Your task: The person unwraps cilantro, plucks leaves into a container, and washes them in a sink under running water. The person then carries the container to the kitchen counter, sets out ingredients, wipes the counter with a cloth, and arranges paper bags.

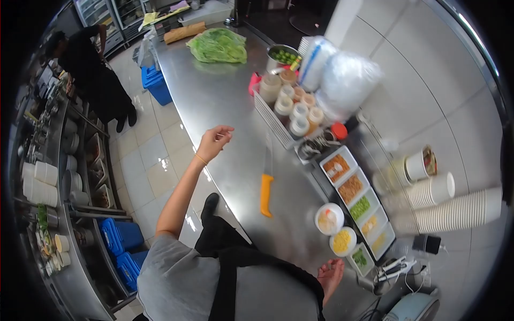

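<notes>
My left hand (pixel 214 143) hovers over the near left side of the steel counter (pixel 235 182), its fingers loosely bent and apart from the thumb; I see nothing held in it. A knife (pixel 266 195) with a yellow-orange handle lies on the counter to its right, blade pointing away. Close to my body on the right is my right hand (pixel 331 275), palm partly upturned and fingers half curled, with nothing visible in it. Near that hand stand a white tub of yellow bits (pixel 342 242), another white tub (pixel 329 219) and a small container of chopped greens (pixel 362 258).
Leafy lettuce (pixel 218 46) lies at the counter's far end. Along the right stand a basket of bottles (pixel 274 120), a tray of chopped ingredients (pixel 350 188) and stacked paper cups (pixel 460 211). A co-worker (pixel 93 75) stands at the left shelving. Blue bins (pixel 156 85) sit on the floor.
</notes>
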A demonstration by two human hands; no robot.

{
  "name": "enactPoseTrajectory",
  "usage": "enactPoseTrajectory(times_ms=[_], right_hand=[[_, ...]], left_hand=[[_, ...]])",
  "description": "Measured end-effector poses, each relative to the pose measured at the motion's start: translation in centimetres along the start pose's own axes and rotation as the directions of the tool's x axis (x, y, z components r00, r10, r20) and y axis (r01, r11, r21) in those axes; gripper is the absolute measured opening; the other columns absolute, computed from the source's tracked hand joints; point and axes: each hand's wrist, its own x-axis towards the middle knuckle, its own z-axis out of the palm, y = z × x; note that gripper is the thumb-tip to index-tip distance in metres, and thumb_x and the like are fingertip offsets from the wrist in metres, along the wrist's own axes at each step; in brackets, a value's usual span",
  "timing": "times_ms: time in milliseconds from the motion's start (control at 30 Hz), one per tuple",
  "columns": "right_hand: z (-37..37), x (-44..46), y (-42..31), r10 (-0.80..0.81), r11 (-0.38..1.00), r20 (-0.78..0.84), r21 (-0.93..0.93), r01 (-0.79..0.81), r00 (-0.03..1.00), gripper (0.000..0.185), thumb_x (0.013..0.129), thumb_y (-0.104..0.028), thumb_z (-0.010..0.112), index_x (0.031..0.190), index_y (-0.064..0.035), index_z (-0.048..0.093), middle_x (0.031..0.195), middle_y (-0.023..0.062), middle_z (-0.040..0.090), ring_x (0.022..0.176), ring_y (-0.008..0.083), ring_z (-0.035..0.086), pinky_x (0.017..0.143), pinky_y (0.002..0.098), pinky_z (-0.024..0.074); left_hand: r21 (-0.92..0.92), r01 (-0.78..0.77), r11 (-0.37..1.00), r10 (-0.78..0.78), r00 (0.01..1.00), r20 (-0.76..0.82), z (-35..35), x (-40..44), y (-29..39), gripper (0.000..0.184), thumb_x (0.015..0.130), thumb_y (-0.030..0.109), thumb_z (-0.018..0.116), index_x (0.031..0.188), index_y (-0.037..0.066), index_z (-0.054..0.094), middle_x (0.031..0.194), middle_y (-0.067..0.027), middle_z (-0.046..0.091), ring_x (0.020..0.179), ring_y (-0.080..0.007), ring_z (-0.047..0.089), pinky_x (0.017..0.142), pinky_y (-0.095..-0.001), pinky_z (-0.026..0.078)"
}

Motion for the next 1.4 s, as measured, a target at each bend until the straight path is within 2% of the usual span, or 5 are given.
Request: enactPoseTrajectory(times_ms=[333,733,1000,1233,1400], right_hand=[[26.6,0.3,15.3,0.183,0.983,0.265,-0.079,-0.168,0.947,0.013,0.093,-0.022,0.049,0.097,-0.0094,0.049,0.085,0.0062,0.055,0.067,0.0172,0.058,0.058,0.0281,0.0486],[39.2,-3.1,26.4,0.429,0.579,0.104,-0.795,-0.184,0.897,0.021,0.088,-0.02,0.059,0.103,-0.0046,0.058,0.084,0.0038,0.063,0.076,0.01,0.06,0.067,0.0233,0.0477],[42.8,-3.3,27.4,0.281,0.462,0.295,-0.876,0.141,0.913,0.028,0.089,-0.025,0.056,0.108,-0.0046,0.058,0.093,0.0081,0.063,0.087,0.0155,0.06,0.076,0.0279,0.0481],[45.5,-0.9,29.6,0.295,0.866,0.526,-0.501,0.01,0.798,0.051,0.094,-0.045,0.038,0.126,-0.0058,0.047,0.12,0.0073,0.055,0.11,0.0187,0.051,0.092,0.0302,0.0398],[40.5,-4.0,27.8,0.353,0.885,0.522,0.082,-0.457,0.777,0.068,0.091,-0.058,0.027,0.137,-0.0088,0.033,0.139,0.0118,0.035,0.127,0.0232,0.035,0.105,0.0335,0.0286]], left_hand=[[0.527,-0.279,0.802,0.482,0.825,-0.296,-24.4,32.4,-12.6,0.016,0.079,0.009,0.056,0.09,0.009,0.067,0.088,-0.0079,0.065,0.093,-0.0251,0.058,0.084,-0.0321,0.043],[0.976,0.036,0.216,-0.125,0.992,-0.008,-32.7,57.8,-21.5,0.067,0.088,0.035,0.048,0.144,0.03,0.01,0.151,0.0036,-0.001,0.138,-0.028,0.006,0.104,-0.0594,0.017],[0.815,-0.578,-0.041,0.527,0.68,0.509,-36.4,53.2,-32.3,0.029,0.084,0.02,0.053,0.112,0.015,0.058,0.117,-0.0061,0.057,0.105,-0.0288,0.054,0.087,-0.0405,0.043],[-0.075,-0.005,0.997,0.054,0.75,0.66,-29.0,27.1,-17.2,0.032,0.091,0.02,0.049,0.116,0.0,0.051,0.112,-0.0171,0.052,0.102,-0.0268,0.051,0.088,-0.0336,0.041],[-0.255,-0.1,0.962,0.248,-0.079,0.966,-15.5,11.6,-4.3,0.035,0.087,0.013,0.055,0.121,0.006,0.05,0.135,-0.0184,0.032,0.115,-0.0273,0.047,0.094,-0.0341,0.039]])
